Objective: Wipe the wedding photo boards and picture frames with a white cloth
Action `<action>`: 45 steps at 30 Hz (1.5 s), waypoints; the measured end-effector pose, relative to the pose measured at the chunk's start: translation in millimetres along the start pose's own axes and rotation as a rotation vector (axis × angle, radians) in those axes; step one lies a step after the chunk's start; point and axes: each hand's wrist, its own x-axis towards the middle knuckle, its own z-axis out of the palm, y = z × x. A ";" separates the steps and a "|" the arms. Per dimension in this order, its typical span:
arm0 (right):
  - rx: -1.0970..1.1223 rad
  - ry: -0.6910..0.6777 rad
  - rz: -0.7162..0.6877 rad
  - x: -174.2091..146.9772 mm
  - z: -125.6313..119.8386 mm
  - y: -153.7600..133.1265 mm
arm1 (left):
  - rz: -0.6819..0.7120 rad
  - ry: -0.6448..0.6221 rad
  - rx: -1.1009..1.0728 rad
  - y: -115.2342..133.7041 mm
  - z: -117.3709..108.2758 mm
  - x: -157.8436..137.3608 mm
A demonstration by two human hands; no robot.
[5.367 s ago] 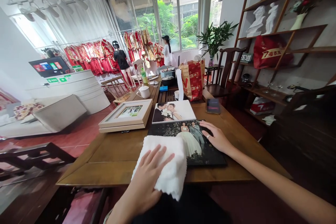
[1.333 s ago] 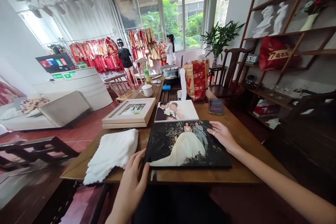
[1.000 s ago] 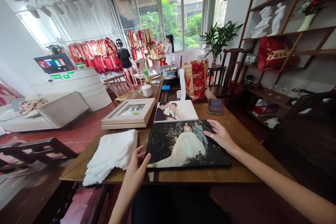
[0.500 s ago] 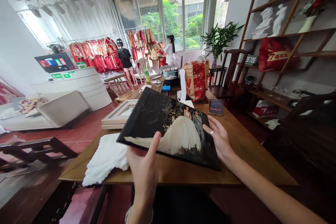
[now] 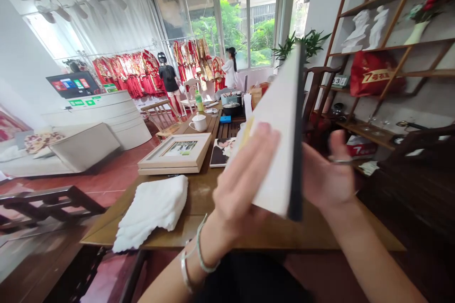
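Note:
A wedding photo panel (image 5: 273, 151) stands tilted almost on edge above the table, its white back facing left and its dark edge towards me. My left hand (image 5: 245, 175) grips it, with the fingers laid along the white back and the thumb hidden. On the panel's other side is my right hand (image 5: 329, 177), blurred, with its fingers apart; whether it touches the printed face cannot be seen. A folded white cloth (image 5: 152, 208) lies on the wooden table (image 5: 199, 227) to the left. Behind it lies a light picture frame (image 5: 174, 151).
Beside the frame lies another photo print (image 5: 220, 151), partly hidden. A lidded white mug (image 5: 199, 122), a blue box (image 5: 225, 119) and a black pot (image 5: 232, 108) stand farther back. Wooden chairs flank the table. Two people are near red garments (image 5: 128, 73) by the window.
The panel has swung from lying tilted, picture side up, to nearly upright with its white back showing. My left hand has moved right and up onto the back; the right hand has come off its edge.

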 end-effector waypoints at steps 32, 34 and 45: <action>-0.125 0.170 0.605 -28.6 -94.7 74.2 | -0.014 -0.652 0.470 -95.9 -79.5 -139.7; -0.131 0.173 0.612 -26.0 -96.9 76.2 | -0.044 -0.618 0.420 -97.7 -77.1 -145.4; -0.460 0.466 0.381 -14.5 -97.6 85.3 | -0.337 -0.390 0.274 -108.0 -69.6 -159.7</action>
